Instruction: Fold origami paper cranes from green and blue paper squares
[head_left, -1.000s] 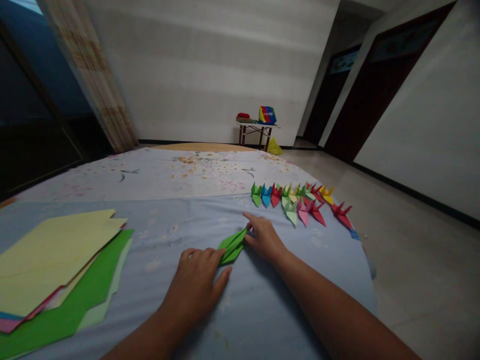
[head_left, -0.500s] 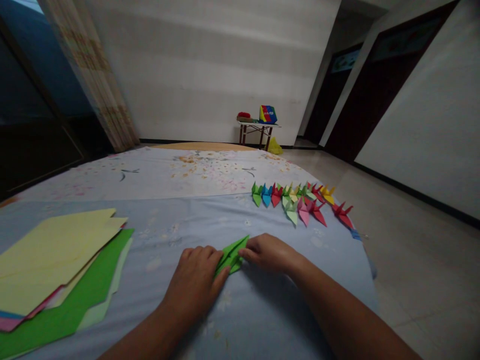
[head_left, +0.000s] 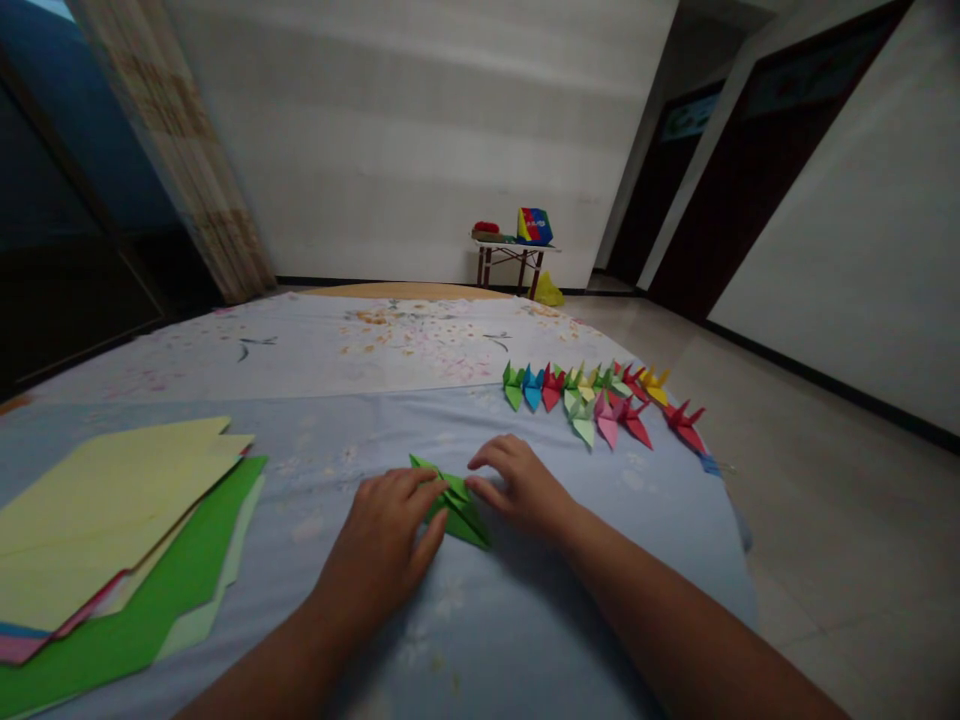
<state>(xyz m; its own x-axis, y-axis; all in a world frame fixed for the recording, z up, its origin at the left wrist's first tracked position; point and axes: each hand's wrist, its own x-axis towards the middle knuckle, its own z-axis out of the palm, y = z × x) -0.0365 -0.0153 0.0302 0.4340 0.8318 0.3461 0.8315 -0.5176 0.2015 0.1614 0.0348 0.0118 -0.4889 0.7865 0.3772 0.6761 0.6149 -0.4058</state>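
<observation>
A green folded paper [head_left: 463, 512] lies on the blue cloth in front of me, its long points running from upper left to lower right. My left hand [head_left: 390, 520] grips its left side, fingers over the top and thumb along the near edge; part of the paper is hidden beneath them. Beside its right edge is my right hand [head_left: 517, 488], thumb and fingers apart in a loose curve. That thumb tip comes close to the paper; whether it touches I cannot tell.
Several colourful paper cranes [head_left: 585, 385] stand at the table's right side. To the left lies a stack of coloured paper sheets [head_left: 112, 500]. A flowered cloth [head_left: 315, 340] covers the far part of the table. Against the wall stands a small table [head_left: 512, 246].
The green paper has been turned, so its point now faces upper left instead of upper right. My right hand has let go of it and spread its fingers.
</observation>
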